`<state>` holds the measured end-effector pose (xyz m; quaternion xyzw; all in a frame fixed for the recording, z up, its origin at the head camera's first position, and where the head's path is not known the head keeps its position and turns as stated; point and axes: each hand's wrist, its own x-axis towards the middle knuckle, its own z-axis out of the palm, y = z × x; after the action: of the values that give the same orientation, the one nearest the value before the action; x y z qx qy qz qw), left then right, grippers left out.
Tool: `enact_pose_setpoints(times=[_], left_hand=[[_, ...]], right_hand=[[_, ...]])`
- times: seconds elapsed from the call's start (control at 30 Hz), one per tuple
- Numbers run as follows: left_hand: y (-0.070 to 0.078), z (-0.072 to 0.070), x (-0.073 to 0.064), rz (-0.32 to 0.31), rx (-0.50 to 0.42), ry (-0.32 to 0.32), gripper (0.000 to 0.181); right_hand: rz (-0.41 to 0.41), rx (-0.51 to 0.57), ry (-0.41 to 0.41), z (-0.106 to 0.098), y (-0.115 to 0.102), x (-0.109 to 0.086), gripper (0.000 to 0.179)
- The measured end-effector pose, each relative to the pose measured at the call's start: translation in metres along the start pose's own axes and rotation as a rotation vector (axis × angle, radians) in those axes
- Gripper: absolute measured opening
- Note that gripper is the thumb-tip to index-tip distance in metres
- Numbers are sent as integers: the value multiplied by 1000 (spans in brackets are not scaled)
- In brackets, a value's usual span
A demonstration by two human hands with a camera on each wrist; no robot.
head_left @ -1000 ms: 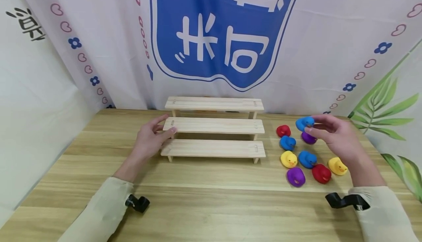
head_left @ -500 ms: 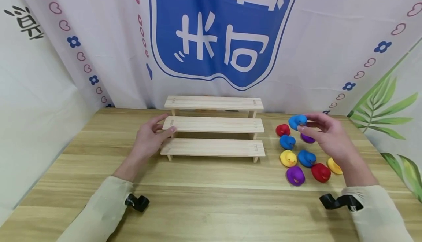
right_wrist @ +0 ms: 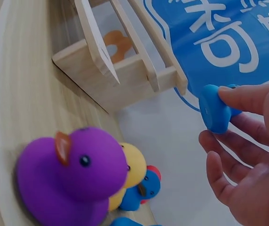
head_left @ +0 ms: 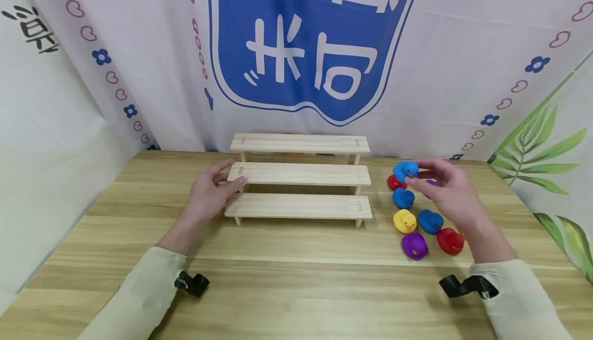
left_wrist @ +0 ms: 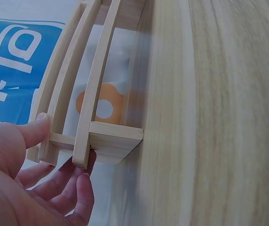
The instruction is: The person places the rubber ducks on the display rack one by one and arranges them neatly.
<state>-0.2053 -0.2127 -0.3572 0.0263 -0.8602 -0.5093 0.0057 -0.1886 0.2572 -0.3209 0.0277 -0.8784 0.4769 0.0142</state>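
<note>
A three-tier wooden stand [head_left: 298, 174] is at the back middle of the table. My left hand [head_left: 210, 190] grips its left end, thumb on the middle step; in the left wrist view the fingers [left_wrist: 61, 193] curl behind the step ends. My right hand [head_left: 447, 188] pinches a blue rubber duck [head_left: 405, 171] between thumb and fingers, raised over the red duck [head_left: 395, 183] in the head view. The right wrist view shows the held blue duck [right_wrist: 214, 109] tilted, its flat base turned toward the camera. A purple duck [head_left: 431, 182] is mostly hidden behind the right hand.
Right of the stand lie several more ducks: a blue duck [head_left: 403, 198], a yellow duck [head_left: 405, 221], a purple duck [head_left: 414, 245], another blue duck [head_left: 430, 221] and a red duck [head_left: 450, 241]. A printed curtain [head_left: 176, 62] hangs behind the wooden table [head_left: 278, 288].
My right hand has moved left with the blue duck, from above the far purple duck to above the red one. The left hand stays at the stand's left end.
</note>
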Motion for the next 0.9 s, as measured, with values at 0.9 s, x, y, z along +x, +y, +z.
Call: enact_pose_setpoints(times=[0.9], left_hand=[[2, -2, 0, -11, 14, -4, 75]], right_hand=[[-96, 56, -15, 31, -14, 0, 50]])
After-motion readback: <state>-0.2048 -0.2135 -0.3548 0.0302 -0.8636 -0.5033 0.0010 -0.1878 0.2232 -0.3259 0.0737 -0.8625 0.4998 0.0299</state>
